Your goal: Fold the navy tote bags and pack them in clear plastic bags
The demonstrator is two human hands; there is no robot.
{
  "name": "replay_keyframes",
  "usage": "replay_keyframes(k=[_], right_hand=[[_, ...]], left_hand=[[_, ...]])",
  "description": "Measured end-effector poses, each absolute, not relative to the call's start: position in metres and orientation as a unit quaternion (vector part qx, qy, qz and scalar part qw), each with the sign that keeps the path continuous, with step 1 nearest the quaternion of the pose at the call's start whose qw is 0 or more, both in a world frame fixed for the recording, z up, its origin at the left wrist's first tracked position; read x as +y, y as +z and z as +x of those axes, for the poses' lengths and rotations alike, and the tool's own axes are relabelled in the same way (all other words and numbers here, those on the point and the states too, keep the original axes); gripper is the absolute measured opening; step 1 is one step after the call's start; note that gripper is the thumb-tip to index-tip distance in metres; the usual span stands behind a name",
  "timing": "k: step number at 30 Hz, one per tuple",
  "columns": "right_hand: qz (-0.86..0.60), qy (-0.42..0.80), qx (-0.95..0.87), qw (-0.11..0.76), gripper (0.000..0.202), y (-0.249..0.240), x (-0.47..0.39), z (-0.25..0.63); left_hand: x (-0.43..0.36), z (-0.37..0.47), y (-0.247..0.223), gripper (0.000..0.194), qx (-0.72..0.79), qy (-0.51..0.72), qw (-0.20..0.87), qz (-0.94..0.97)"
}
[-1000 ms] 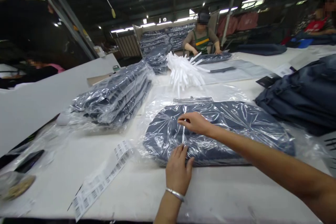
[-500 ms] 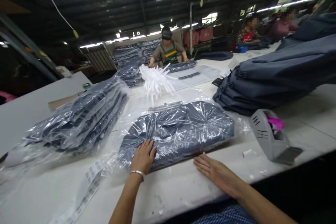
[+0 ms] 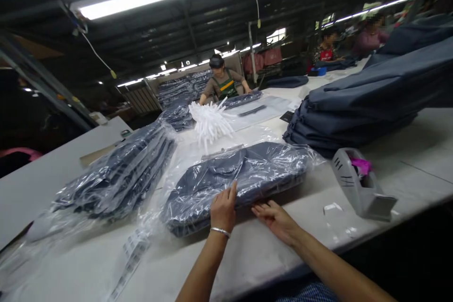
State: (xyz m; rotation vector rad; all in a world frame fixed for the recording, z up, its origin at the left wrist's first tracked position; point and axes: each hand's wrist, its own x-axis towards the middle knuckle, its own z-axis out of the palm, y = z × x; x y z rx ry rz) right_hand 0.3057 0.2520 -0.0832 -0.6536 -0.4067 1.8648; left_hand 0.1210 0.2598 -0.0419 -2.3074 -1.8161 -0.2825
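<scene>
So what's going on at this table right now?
A person has both hands at a dark package in clear plastic on the white table. The left hand lies on its near side; the right hand has its fingertips at the near edge, though whether they grip is hard to tell. More wrapped packages are stacked to the left, and a pile of dark cloth lies to the right. Across the table, a co-worker leans over another package.

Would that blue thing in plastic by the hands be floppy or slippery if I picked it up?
The wrapped bundle would probably bend, since it looks soft and creased. It may feel slippery, because shiny plastic covers it.
</scene>
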Motion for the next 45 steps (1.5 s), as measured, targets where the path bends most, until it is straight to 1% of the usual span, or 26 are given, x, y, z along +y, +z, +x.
replay_keyframes(k=[3, 5, 7, 8, 10, 12, 13, 14, 15, 16, 18, 19, 20, 21, 22, 24, 25, 27, 30, 34, 37, 40, 41, 43, 44, 45], right_hand=[[-0.342, 0.758, -0.195, 0.52, 0.024, -0.09, 0.269, 0.31], [-0.341, 0.754, -0.204, 0.523, 0.017, -0.088, 0.28, 0.311], [-0.322, 0.75, -0.217, 0.535, 0.015, -0.073, 0.286, 0.311], [-0.306, 0.747, -0.226, 0.545, 0.019, -0.059, 0.288, 0.31], [-0.246, 0.737, -0.266, 0.57, 0.038, -0.021, 0.29, 0.307], [-0.159, 0.717, -0.345, 0.585, 0.059, 0.025, 0.292, 0.303], [-0.122, 0.704, -0.394, 0.578, 0.065, 0.048, 0.294, 0.302], [-0.102, 0.677, -0.448, 0.575, 0.067, 0.068, 0.297, 0.302], [-0.108, 0.63, -0.497, 0.587, 0.066, 0.084, 0.302, 0.303], [-0.14, 0.564, -0.537, 0.612, 0.065, 0.094, 0.308, 0.306], [-0.255, 0.406, -0.569, 0.668, 0.07, 0.1, 0.322, 0.312], [-0.311, 0.356, -0.565, 0.676, 0.076, 0.097, 0.33, 0.315], [-0.351, 0.349, -0.562, 0.663, 0.081, 0.091, 0.338, 0.318], [-0.365, 0.383, -0.566, 0.632, 0.081, 0.085, 0.345, 0.319], [-0.356, 0.443, -0.577, 0.587, 0.078, 0.08, 0.352, 0.32], [-0.313, 0.551, -0.599, 0.489, 0.072, 0.074, 0.364, 0.319], [-0.302, 0.574, -0.611, 0.453, 0.071, 0.074, 0.37, 0.318], [-0.321, 0.564, -0.64, 0.411, 0.067, 0.08, 0.383, 0.316], [-0.358, 0.503, -0.704, 0.351, 0.062, 0.088, 0.406, 0.312], [-0.341, 0.438, -0.791, 0.259, 0.055, 0.082, 0.435, 0.299], [-0.324, 0.409, -0.826, 0.213, 0.049, 0.071, 0.449, 0.287], [-0.324, 0.395, -0.834, 0.206, 0.041, 0.059, 0.46, 0.278], [-0.328, 0.396, -0.831, 0.211, 0.038, 0.055, 0.463, 0.277], [-0.342, 0.394, -0.822, 0.227, 0.032, 0.048, 0.464, 0.276], [-0.351, 0.389, -0.817, 0.241, 0.031, 0.045, 0.461, 0.278], [-0.358, 0.383, -0.812, 0.256, 0.033, 0.042, 0.454, 0.281]], left_hand=[[0.268, 0.121, -0.044, 0.061, -0.617, -0.08, 0.076, -0.779], [0.266, 0.125, -0.042, 0.056, -0.623, -0.084, 0.078, -0.774], [0.263, 0.129, -0.03, 0.057, -0.635, -0.093, 0.088, -0.762], [0.262, 0.13, -0.018, 0.058, -0.645, -0.103, 0.096, -0.751], [0.261, 0.128, 0.018, 0.051, -0.67, -0.14, 0.113, -0.72], [0.262, 0.119, 0.066, 0.034, -0.695, -0.205, 0.117, -0.679], [0.262, 0.111, 0.091, 0.026, -0.7, -0.238, 0.108, -0.664], [0.261, 0.101, 0.114, 0.025, -0.699, -0.278, 0.085, -0.653], [0.26, 0.09, 0.136, 0.029, -0.692, -0.333, 0.034, -0.64], [0.256, 0.079, 0.154, 0.035, -0.683, -0.405, -0.039, -0.607], [0.245, 0.058, 0.177, 0.045, -0.646, -0.54, -0.205, -0.499], [0.237, 0.049, 0.182, 0.048, -0.621, -0.592, -0.275, -0.434], [0.228, 0.044, 0.182, 0.048, -0.598, -0.627, -0.329, -0.376], [0.219, 0.041, 0.179, 0.045, -0.579, -0.65, -0.368, -0.327], [0.21, 0.04, 0.173, 0.041, -0.563, -0.666, -0.396, -0.287], [0.194, 0.048, 0.153, 0.035, -0.536, -0.692, -0.432, -0.217], [0.186, 0.055, 0.141, 0.035, -0.525, -0.704, -0.442, -0.182], [0.172, 0.074, 0.113, 0.036, -0.509, -0.725, -0.448, -0.118], [0.152, 0.109, 0.069, 0.04, -0.483, -0.744, -0.458, -0.051], [0.131, 0.148, 0.008, 0.05, -0.473, -0.734, -0.486, -0.033], [0.125, 0.163, -0.036, 0.06, -0.527, -0.651, -0.541, -0.072], [0.126, 0.17, -0.069, 0.072, -0.543, -0.543, -0.62, -0.159], [0.127, 0.17, -0.076, 0.078, -0.542, -0.496, -0.651, -0.191], [0.127, 0.169, -0.08, 0.089, -0.541, -0.362, -0.711, -0.266], [0.127, 0.166, -0.076, 0.089, -0.541, -0.29, -0.724, -0.315], [0.126, 0.162, -0.069, 0.085, -0.541, -0.239, -0.716, -0.371]])
